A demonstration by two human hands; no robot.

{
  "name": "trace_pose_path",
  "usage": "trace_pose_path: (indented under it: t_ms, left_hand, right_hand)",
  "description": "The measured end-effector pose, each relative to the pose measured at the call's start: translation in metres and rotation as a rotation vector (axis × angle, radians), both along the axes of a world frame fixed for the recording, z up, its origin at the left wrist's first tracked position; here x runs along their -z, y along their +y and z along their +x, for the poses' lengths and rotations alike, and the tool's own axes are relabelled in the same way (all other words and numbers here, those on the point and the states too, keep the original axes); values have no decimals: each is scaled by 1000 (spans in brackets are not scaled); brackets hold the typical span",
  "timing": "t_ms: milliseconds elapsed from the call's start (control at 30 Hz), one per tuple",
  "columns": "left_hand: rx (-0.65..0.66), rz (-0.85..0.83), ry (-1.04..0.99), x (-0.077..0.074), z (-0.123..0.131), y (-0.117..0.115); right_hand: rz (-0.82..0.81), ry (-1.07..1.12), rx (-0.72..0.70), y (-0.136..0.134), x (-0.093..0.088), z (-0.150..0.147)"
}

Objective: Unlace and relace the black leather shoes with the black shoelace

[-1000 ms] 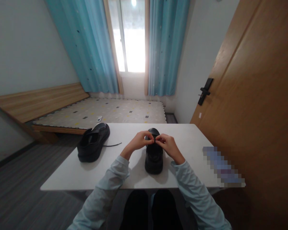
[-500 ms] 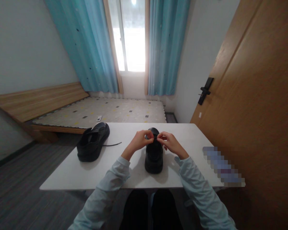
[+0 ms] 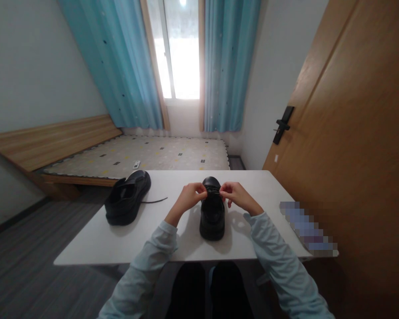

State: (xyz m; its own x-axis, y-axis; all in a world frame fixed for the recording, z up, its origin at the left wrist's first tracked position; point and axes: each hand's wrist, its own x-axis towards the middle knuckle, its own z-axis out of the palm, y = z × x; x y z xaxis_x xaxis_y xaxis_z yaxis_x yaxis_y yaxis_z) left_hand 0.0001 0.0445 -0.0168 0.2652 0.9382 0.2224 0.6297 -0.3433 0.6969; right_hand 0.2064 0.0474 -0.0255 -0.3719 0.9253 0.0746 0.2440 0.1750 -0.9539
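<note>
A black shoe stands on the white table in front of me, its toe pointing away. At the left of its lacing, my left hand is closed in a pinch on the shoelace. My right hand pinches the lace on the opposite side, thumb against forefinger. A short stretch of dark shoelace shows between the two hands over the shoe's tongue. To the left rests a second black shoe, turned toward the upper right, with a loose lace trailing on the tabletop.
A blurred-out flat item lies along the table's right edge. Beyond the table is a bed with a small white object on it. A wooden door stands close on the right.
My hands have drawn slightly apart, the left one moving left and the right one a little right, so more of the lacing shows between them. The shoes stay put.
</note>
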Motion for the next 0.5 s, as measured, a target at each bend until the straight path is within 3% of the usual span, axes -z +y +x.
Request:
trace_pose_path:
  t_ms: [267, 500]
  left_hand:
    - [22, -55, -4, 7, -7, 5]
    - [111, -3, -63, 16, -10, 8]
  right_hand:
    - [-97, 58, -57, 1, 1, 5]
    - [-73, 42, -46, -4, -1, 2]
